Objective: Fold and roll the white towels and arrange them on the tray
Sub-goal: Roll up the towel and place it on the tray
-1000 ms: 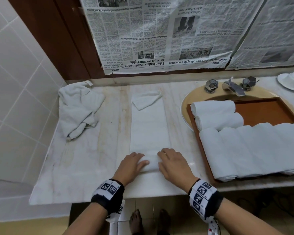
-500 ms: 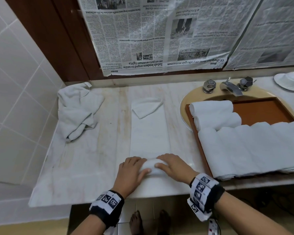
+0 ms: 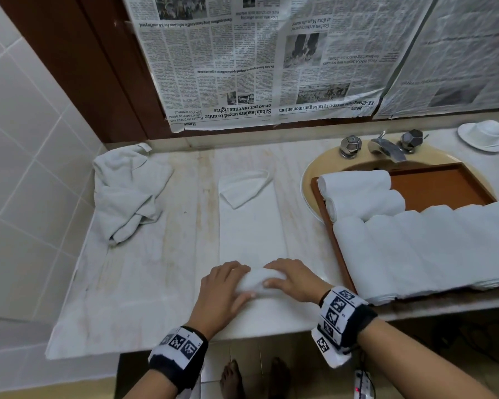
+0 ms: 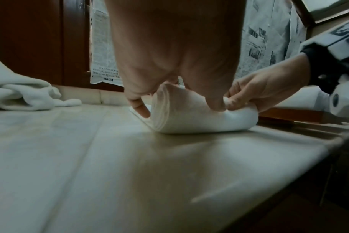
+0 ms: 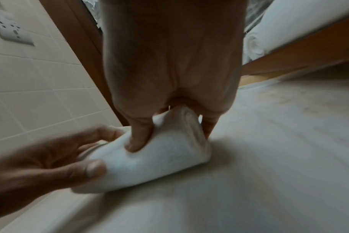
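- Where the folded white towel (image 3: 252, 234) lay lengthwise on the bench (image 3: 144, 283), its near end had been wound into a short roll (image 3: 257, 282), while the far end carried a turned-over triangular corner.
- The left hand (image 3: 221, 292) gripped the left end of the roll, fingers curled over the top and thumb pressed against the near side.
- The right hand (image 3: 293, 280) gripped the right end in the same manner; in the right wrist view its thumb (image 5: 138, 138) dented the cloth and the remaining fingers wrapped the far side.
- In the left wrist view the spiral layers showed at the open end of the roll, which rested on the bench surface.
- The brown tray (image 3: 441, 185) sat over the sink basin (image 3: 310, 182) to the right, well apart from the roll.
- The tray held two rolled towels (image 3: 360, 194) at its far left and a row of rolled towels (image 3: 424, 249) along its near side.
- A crumpled towel (image 3: 127, 191) lay at the far left of the bench.
- Newspaper sheets (image 3: 242, 61) covered the wall behind the bench.
- A tap (image 3: 385, 145) stood behind the sink, and a white dish (image 3: 486, 135) sat at the far right.
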{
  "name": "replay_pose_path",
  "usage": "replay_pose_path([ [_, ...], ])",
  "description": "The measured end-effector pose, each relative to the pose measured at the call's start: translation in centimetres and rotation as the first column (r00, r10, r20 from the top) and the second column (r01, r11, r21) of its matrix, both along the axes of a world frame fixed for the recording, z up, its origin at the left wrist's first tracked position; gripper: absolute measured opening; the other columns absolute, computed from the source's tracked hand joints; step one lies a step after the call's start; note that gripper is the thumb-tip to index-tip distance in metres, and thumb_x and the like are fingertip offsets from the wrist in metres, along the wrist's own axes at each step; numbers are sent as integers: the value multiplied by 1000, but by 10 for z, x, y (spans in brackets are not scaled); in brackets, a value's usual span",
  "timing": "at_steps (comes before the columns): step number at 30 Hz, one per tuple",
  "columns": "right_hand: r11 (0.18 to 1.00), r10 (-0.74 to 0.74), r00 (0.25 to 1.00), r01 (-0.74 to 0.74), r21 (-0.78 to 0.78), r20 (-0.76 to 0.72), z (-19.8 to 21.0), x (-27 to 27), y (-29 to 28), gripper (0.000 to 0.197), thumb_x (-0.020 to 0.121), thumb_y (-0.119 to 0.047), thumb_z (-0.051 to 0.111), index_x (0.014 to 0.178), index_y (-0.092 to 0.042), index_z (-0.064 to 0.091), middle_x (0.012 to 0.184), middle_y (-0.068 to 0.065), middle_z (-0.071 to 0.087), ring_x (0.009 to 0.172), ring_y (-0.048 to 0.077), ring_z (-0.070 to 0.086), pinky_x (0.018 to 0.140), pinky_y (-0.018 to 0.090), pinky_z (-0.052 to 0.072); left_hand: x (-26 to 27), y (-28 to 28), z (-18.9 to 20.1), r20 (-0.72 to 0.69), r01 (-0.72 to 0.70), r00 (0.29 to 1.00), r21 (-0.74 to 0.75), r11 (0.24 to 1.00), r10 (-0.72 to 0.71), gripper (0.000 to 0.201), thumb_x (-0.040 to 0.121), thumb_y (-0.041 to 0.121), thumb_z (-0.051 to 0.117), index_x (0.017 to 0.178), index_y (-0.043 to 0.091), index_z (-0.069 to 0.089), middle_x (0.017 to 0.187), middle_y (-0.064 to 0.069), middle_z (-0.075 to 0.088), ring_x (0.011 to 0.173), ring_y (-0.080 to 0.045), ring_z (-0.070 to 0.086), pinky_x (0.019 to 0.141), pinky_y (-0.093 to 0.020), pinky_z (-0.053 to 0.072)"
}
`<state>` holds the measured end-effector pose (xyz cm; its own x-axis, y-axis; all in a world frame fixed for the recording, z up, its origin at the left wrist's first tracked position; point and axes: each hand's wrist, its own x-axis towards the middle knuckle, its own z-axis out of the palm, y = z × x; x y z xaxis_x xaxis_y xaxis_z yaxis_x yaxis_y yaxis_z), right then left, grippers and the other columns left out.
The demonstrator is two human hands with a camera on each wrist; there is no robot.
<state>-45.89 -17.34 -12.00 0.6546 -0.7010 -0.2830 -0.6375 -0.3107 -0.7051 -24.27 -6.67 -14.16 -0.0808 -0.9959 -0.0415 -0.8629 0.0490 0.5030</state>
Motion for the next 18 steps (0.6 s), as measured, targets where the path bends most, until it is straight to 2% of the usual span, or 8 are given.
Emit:
replay_pose_path([
  [3,999,-9,1000,8,51,21,1,-3,3,40,98,-40,57,131,-18,59,131,-2,62,121,16,54,98,22,36,0,0,0,-21,-24,999,26,999,25,64,90,77,31,133,36,53,131,16,51,118,-11,45,94,-33,39],
  [4,1000,-12,1000,12,-23,-3,-1,-3,7,40,100,-39,53,134,-18,56,132,0,60,122,18,54,101,26,38,0,-3,2,-26,-34,999,56,998,36,70,87,81,26,132,35,55,128,16,53,117,-11,45,94,-33,39],
  [5,986,-11,999,3,-166,-45,-2,-3,12,41,102,-39,48,137,-17,53,132,2,59,121,22,54,101,31,40,0,-6,3,-22,-45,999,86,995,47,74,84,83,25,131,35,56,125,17,54,116,-10,45,94,-32,38],
  [7,894,13,993,-64,-443,-118,-6,-2,25,45,98,-43,42,133,-16,54,123,4,59,109,26,58,92,37,49,1,-14,1,-56,-82,994,170,982,93,72,81,82,27,127,36,58,121,17,57,113,-10,48,96,-35,39],
  [10,808,78,967,-205,-552,-244,-12,-1,33,64,85,-61,44,127,-15,58,115,3,62,99,22,62,83,35,54,2,-23,1,-171,-134,968,260,956,182,66,79,79,32,117,35,62,112,12,64,107,-13,57,94,-43,44],
  [12,838,106,964,-219,-499,-245,-15,2,29,63,87,-57,50,132,-14,55,121,4,60,106,25,60,88,36,51,-1,-24,4,-157,-130,971,296,946,182,66,82,76,32,121,32,60,118,8,62,112,-17,56,96,-43,44],
  [15,941,120,971,-177,-290,-206,-9,5,13,55,93,-47,59,139,-18,50,129,2,52,118,22,48,97,33,39,-7,-15,11,-8,-120,992,236,964,125,58,92,68,33,138,35,47,141,9,42,128,-17,41,104,-40,35],
  [18,985,134,978,-150,-91,-162,0,8,1,50,90,-49,64,131,-21,58,122,0,49,118,19,42,98,30,36,-7,0,13,45,-46,998,163,986,39,74,83,77,28,145,38,39,146,12,35,133,-15,32,103,-38,31],
])
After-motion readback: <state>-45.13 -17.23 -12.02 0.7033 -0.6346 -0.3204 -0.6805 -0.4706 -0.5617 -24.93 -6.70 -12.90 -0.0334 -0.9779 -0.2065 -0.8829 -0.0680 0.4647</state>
